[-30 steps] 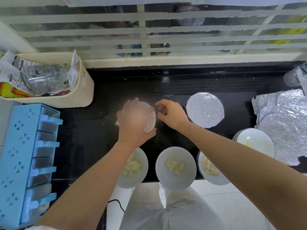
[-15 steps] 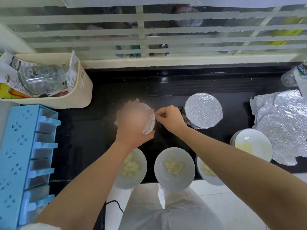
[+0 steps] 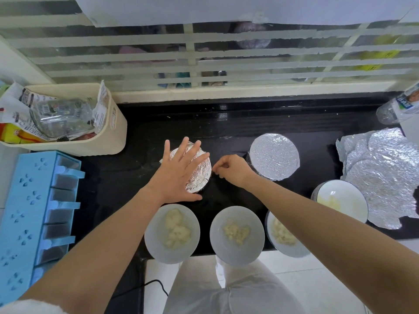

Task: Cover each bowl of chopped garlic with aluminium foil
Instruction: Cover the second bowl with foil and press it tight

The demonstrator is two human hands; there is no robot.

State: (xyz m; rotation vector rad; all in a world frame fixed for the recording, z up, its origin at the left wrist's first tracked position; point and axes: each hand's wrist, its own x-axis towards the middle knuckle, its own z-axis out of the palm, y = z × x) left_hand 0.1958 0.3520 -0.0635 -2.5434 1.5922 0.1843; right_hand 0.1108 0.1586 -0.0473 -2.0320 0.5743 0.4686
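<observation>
My left hand (image 3: 179,173) lies flat with fingers spread on a foil-covered bowl (image 3: 199,175) in the middle of the black counter. My right hand (image 3: 231,169) pinches the foil at that bowl's right rim. A second foil-covered bowl (image 3: 274,163) stands to the right. Three uncovered bowls of chopped garlic sit along the front edge: left (image 3: 172,233), middle (image 3: 237,234), and right (image 3: 283,236), partly hidden by my right forearm. Another open bowl (image 3: 342,200) stands further right. Crumpled foil sheets (image 3: 383,175) lie at the far right.
A cream bin (image 3: 106,137) with packets and a glass jar stands at the back left. A blue rack (image 3: 29,223) fills the left side. A plastic bottle (image 3: 399,107) lies at the back right. A window sill runs behind the counter (image 3: 226,123).
My left hand has flattened and spread over the foil on the middle bowl. My right hand has shifted slightly down along the bowl's right rim, still pinching the foil.
</observation>
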